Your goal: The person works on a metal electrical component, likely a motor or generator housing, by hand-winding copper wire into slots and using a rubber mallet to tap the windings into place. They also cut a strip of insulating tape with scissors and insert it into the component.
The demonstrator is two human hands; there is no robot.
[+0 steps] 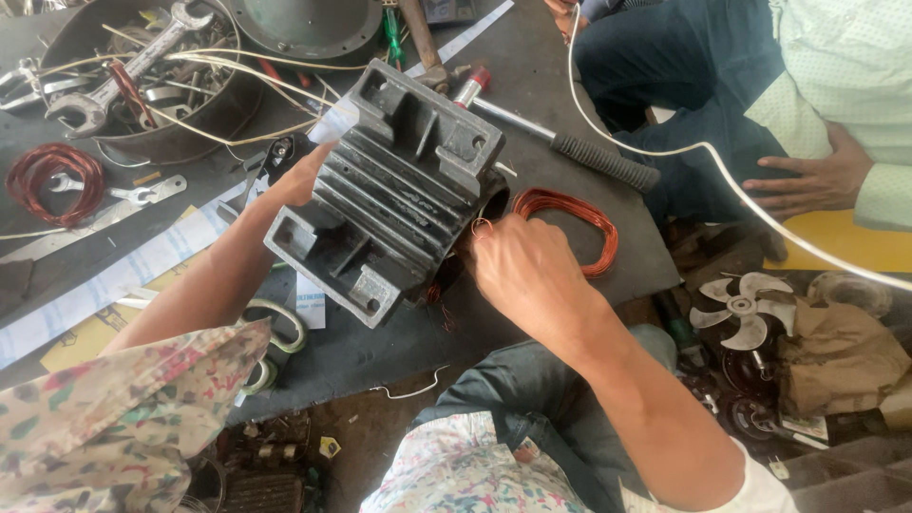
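Head view, the only 1: a grey finned motor housing [399,185] lies tilted on the dark worktable [361,351], near the middle of the frame. The left hand [302,176] presses flat against its side at 9 o'clock, fingers spread and bracing rather than closed around anything. The right hand [527,266] sits at the housing's open end at 4 o'clock, fingertips pinched on a thin strand of copper wire [482,226]; the pinch is tight, though what lies inside the bore is hidden. A loose coil of copper winding [570,214] lies just beside that hand at 3 o'clock, already outside the housing, so by my judgement some winding is out while strands remain at the opening. At 10 o'clock a metal bowl [204,114] holds spanners [123,71]. At 1 o'clock lies a hammer [560,142]. Another person's hand [817,180] rests on a knee at 2 o'clock. A white fan blade [741,309] lies below at 4 o'clock.
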